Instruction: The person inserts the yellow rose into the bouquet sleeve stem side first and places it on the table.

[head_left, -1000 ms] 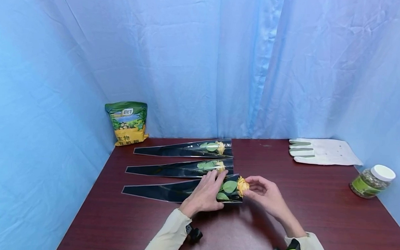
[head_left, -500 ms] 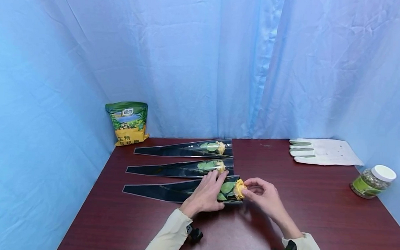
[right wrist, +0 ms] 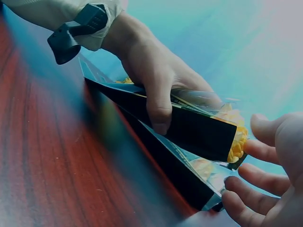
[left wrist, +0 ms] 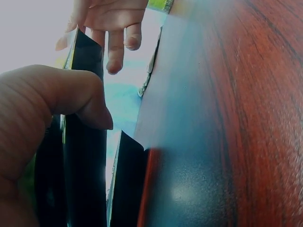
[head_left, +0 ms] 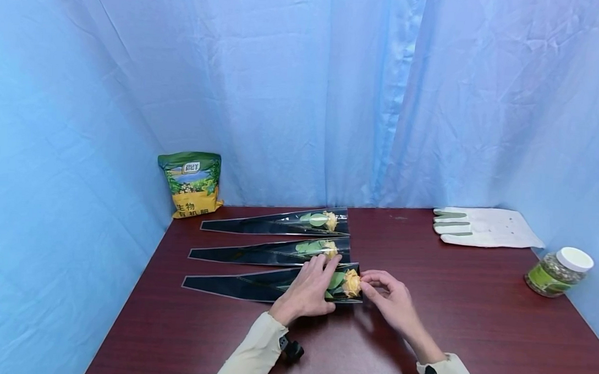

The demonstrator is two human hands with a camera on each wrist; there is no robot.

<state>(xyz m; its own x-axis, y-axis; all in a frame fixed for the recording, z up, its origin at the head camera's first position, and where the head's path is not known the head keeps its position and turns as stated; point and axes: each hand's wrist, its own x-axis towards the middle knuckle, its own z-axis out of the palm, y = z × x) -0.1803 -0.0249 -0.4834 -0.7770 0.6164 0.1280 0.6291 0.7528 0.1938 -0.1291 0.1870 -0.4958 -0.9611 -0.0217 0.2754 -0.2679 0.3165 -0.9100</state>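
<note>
A yellow rose (head_left: 351, 283) with green leaves lies inside the mouth of the nearest black-backed clear flower sleeve (head_left: 226, 287). My left hand (head_left: 308, 291) grips that sleeve across its wide part. In the left wrist view the thumb (left wrist: 87, 92) bends over the sleeve's near side, while the other fingers are mostly hidden. My right hand (head_left: 392, 301) is at the sleeve's open right end. In the right wrist view its index finger (right wrist: 260, 150) touches the rose's petals (right wrist: 239, 144), and its thumb stands apart from them. The other fingers are spread and hold nothing.
Behind lie two more sleeves, a middle one (head_left: 247, 255) and a far one (head_left: 258, 226), each with a pale yellow rose. A fertiliser bag (head_left: 193, 186) stands back left. White work gloves (head_left: 491, 227) and a white-lidded jar (head_left: 556, 272) are on the right. Blue curtains surround the table.
The rose has slid left, from sticking out of the sleeve's mouth to lying inside it. My right hand has moved left with it. My left hand has stayed in place on the sleeve.
</note>
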